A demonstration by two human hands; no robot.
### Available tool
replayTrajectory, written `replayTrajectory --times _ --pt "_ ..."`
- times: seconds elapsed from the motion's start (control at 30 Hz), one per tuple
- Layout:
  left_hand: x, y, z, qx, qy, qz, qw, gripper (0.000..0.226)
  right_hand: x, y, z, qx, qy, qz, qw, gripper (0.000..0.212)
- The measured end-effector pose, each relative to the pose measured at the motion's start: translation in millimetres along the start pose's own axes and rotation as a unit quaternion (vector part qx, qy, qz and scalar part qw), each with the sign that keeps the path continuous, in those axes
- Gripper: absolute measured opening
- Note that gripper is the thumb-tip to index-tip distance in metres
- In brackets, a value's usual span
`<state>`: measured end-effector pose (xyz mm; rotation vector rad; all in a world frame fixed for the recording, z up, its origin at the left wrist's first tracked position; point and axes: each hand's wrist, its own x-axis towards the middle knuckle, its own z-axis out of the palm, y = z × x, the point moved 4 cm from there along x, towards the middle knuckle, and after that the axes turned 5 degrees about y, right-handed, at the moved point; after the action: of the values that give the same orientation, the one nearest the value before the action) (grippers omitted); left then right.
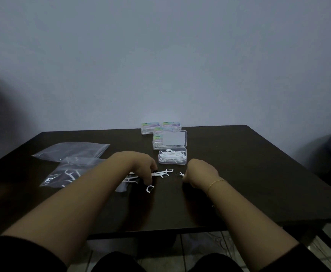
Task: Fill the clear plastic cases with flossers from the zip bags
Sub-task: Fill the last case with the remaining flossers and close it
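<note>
Several loose flossers lie scattered on the dark table at the middle of the frame, just below the open case, likely tipped out there so they can be gathered by the handful. That case sits with its lid raised toward the wall, already holding a layer of flossers. Closed, labelled cases are grouped just above it, set apart as finished by the look of it. Two zip bags lie at middle left: the upper bag looks nearly empty, while the lower bag holds some flossers.

Left hand is curled downward, fingertips on the loose flossers, apparently pinching one. Right hand is curled loosely, knuckles up, a single flosser at its fingertips; whether it grips that one I cannot tell
</note>
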<state>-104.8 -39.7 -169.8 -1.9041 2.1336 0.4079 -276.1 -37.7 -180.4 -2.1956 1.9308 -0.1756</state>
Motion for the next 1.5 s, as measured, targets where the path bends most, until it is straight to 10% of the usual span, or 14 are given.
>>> replayTrajectory --times 1.1,1.5 --pt "22.4 4.4 -6.6 0.098 0.113 0.04 0.988 0.022 16.1 -5.0 -2.9 -0.046 -0.033 -0.035 0.998 0.039" --pt "31.5 -10.2 -21.7 -0.103 0.079 0.031 0.991 0.011 41.9 13.0 -5.0 0.118 -0.056 -0.088 0.987 0.009"
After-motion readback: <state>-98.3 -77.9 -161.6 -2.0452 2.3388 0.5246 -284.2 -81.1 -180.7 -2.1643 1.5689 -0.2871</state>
